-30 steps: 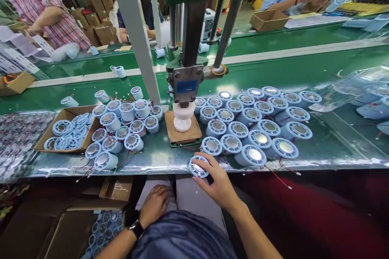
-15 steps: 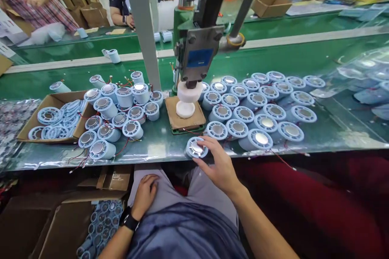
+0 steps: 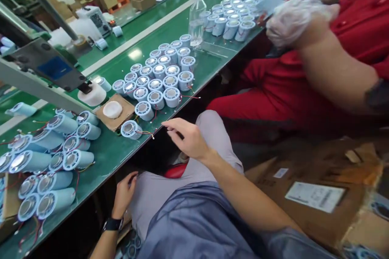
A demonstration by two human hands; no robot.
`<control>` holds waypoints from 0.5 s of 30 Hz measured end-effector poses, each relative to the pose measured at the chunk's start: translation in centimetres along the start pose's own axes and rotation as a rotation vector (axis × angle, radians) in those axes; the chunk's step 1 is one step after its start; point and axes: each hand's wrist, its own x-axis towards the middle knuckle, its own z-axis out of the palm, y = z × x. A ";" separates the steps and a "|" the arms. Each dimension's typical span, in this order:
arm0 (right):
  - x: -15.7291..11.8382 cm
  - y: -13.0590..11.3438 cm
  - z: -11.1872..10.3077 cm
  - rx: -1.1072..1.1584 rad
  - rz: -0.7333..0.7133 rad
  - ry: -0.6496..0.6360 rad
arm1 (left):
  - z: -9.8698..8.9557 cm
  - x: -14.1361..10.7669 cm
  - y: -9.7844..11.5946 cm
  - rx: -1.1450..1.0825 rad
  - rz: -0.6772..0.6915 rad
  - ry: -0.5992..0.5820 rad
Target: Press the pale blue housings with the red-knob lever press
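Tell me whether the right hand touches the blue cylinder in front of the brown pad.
Apart: the head view shows green tabletop between the right hand and the blue cylinder.

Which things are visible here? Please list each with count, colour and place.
Bench: one, green, diagonal
Cylindrical parts: dozens, pale blue, mostly on bench
Press: one, mostly grey, upper left
Board: one, brown, below press
Discs: two, white, on press and board
Bottle: one, clear, between part groups
Vented case: one, white, top left
Boxes: several, brown, background, left, lower right
Co-workers: at least two, red and pale-blue clothing, right and top
Watch: one, black, left wrist
Left hand: one, bare, by thigh
Right hand: one, bare, near bench edge
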 end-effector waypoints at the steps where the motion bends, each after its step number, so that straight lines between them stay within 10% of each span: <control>1: -1.0 0.5 -0.7 0.004 0.062 0.097 | -0.3 0.3 -0.2 0.011 -0.009 -0.003; 9: -6.5 10.8 -9.2 -0.146 0.588 0.638 | -0.6 0.7 1.5 0.048 -0.030 -0.070; 15: -7.6 18.7 -11.7 -0.207 0.784 0.500 | 6.1 5.1 6.5 0.120 0.025 -0.302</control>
